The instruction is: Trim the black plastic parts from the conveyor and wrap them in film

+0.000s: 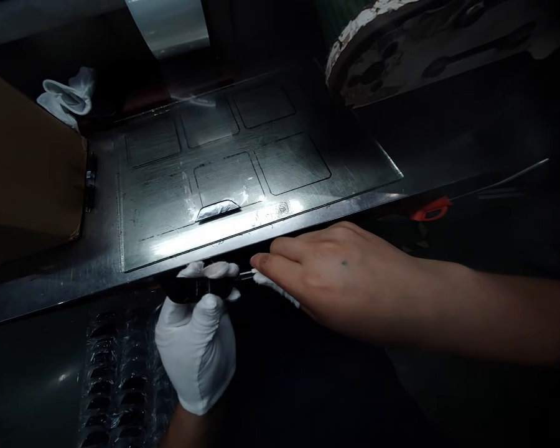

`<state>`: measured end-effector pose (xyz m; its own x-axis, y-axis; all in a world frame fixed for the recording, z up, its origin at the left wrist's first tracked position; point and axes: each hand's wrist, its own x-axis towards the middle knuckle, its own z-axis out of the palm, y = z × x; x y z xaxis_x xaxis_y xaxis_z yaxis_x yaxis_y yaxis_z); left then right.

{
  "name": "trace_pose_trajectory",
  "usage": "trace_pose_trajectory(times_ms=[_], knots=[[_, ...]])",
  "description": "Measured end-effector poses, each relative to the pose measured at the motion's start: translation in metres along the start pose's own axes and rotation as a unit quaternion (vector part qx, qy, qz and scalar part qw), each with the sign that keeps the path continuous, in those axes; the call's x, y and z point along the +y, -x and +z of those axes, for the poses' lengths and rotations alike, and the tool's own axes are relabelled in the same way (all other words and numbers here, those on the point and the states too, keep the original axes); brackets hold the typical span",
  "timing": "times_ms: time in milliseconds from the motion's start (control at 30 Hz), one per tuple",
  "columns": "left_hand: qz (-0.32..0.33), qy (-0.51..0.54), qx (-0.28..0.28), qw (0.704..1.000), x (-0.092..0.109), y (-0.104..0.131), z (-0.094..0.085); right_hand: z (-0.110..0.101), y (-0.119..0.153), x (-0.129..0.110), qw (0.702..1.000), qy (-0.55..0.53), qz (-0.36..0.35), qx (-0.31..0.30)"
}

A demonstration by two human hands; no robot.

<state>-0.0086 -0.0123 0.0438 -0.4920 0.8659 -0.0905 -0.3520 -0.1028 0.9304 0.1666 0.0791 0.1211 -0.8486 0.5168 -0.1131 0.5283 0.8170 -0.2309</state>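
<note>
My left hand [198, 348] wears a white glove and is closed on a small glossy black piece [198, 289], thumb in front and fingers behind. Bare and coming in from the right, my right hand [336, 274] has its fingers pressed together around a white cloth [275, 287], which shows beneath them. Between the two hands runs a short thin bright line that I cannot make out. On the worktop just beyond my hands lies a thin shiny piece [218, 210] with slanted ends.
A clear sheet with marked rectangles [294, 163] covers part of the metal worktop [98, 239]. A cardboard box [28, 168] stands left, a white glove [70, 93] behind it. Plastic trays of black pieces [116, 379] sit lower left. A red-handled tool [432, 210] lies right.
</note>
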Motion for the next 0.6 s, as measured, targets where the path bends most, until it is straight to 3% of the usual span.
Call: trace_pose_trajectory(times_ms=[400, 533, 600], knots=[[0.001, 0.004, -0.015, 1.0, 0.0, 0.001, 0.0, 0.004, -0.002, 0.002, 1.0, -0.013, 0.015, -0.009], [-0.023, -0.048, 0.037, 0.998, 0.002, 0.002, 0.003, -0.004, 0.003, -0.001, 0.998, -0.064, -0.001, -0.021], [-0.045, -0.078, 0.064, 0.994, 0.003, 0.001, 0.002, -0.003, 0.005, 0.009, 0.994, -0.103, -0.012, -0.024]])
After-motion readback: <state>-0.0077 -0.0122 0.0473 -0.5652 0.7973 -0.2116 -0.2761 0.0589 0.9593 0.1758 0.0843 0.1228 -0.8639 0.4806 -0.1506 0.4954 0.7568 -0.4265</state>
